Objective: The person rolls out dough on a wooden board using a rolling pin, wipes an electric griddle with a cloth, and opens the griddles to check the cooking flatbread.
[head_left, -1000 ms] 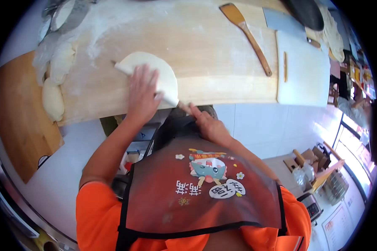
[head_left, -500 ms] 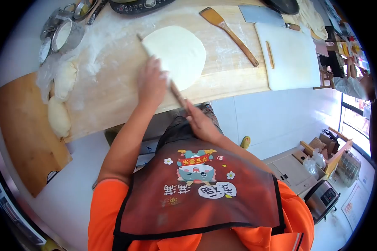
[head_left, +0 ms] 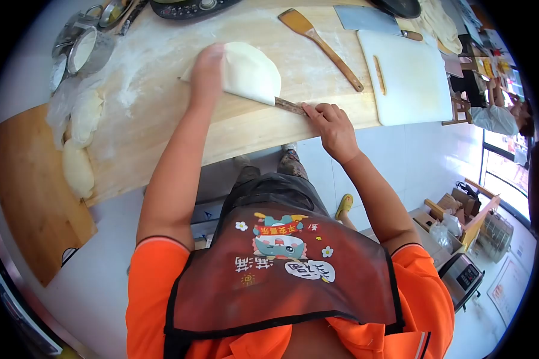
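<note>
A thin round sheet of dough (head_left: 251, 69) lies on the floured wooden board (head_left: 161, 131), its near edge folded over a slim wooden rolling pin (head_left: 290, 106). Only the pin's right end and its left tip show; the dough covers the middle. With thumb and fingers, my right hand (head_left: 335, 127) grips the right end of the pin. Over the left part of the dough is my left hand (head_left: 208, 72), smeared by motion, so its fingers are unclear.
A wooden spatula (head_left: 326, 51), a white cutting board (head_left: 404, 84) and a cleaver (head_left: 368, 19) are at the right. Dough lumps (head_left: 78, 170) and a metal flour container (head_left: 90, 51) stand at the left. An electric pan (head_left: 194, 7) is behind. Another person (head_left: 491, 116) is far right.
The pin has swung from steeply slanted to flatter, with the dough's near edge now over it. My right hand moved right and away from my body; my left hand moved farther up the board.
</note>
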Motion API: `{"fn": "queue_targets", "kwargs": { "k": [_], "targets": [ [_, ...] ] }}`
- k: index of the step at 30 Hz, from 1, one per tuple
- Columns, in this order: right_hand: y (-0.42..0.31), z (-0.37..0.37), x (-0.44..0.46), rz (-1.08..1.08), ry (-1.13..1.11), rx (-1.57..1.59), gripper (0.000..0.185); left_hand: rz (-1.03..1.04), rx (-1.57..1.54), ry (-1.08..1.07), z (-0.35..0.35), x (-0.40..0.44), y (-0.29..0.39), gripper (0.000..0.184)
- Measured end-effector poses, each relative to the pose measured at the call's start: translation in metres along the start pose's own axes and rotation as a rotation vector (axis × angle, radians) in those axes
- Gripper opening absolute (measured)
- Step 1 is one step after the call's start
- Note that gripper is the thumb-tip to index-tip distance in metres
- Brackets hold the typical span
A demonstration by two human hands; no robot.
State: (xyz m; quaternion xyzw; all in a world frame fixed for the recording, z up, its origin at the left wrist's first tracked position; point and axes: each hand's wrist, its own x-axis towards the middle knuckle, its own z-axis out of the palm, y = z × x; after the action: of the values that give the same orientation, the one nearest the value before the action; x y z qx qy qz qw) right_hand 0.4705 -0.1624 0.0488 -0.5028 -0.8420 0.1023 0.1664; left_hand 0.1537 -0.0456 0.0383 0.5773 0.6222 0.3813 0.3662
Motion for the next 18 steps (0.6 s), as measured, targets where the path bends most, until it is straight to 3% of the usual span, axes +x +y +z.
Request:
{"fn": "queue_targets", "kwargs": {
  "k": [2, 5, 10, 13, 15, 18],
  "targets": [
    [-0.002, -0.001, -0.004, -0.002, -0.007, 0.022, 0.061, 0.612, 0.933, -0.019, 0.028, -0.004, -0.012, 0.051],
    [-0.022, -0.007, -0.030, 0.050, -0.144, 0.157, 0.065, 0.542, 0.867, -0.492, -0.013, -0.054, -0.016, 0.059],
    [-0.058, -0.013, -0.064, 0.033, -0.446, 0.383, 0.075, 0.406, 0.733, -0.613, -0.089, -0.150, -0.028, 0.073],
    [-0.048, -0.013, -0.035, 0.085, -0.443, 0.248, 0.075, 0.449, 0.876, -0.395, -0.068, -0.118, -0.039, 0.063],
    [-0.028, 0.006, -0.012, 0.016, -0.146, 0.144, 0.065, 0.344, 0.928, -0.187, -0.032, -0.056, -0.048, 0.060],
    [-0.033, 0.010, 0.016, 0.054, -0.170, 0.035, 0.065, 0.319, 0.954, 0.050, -0.009, 0.022, -0.058, 0.056]
  ]
}}
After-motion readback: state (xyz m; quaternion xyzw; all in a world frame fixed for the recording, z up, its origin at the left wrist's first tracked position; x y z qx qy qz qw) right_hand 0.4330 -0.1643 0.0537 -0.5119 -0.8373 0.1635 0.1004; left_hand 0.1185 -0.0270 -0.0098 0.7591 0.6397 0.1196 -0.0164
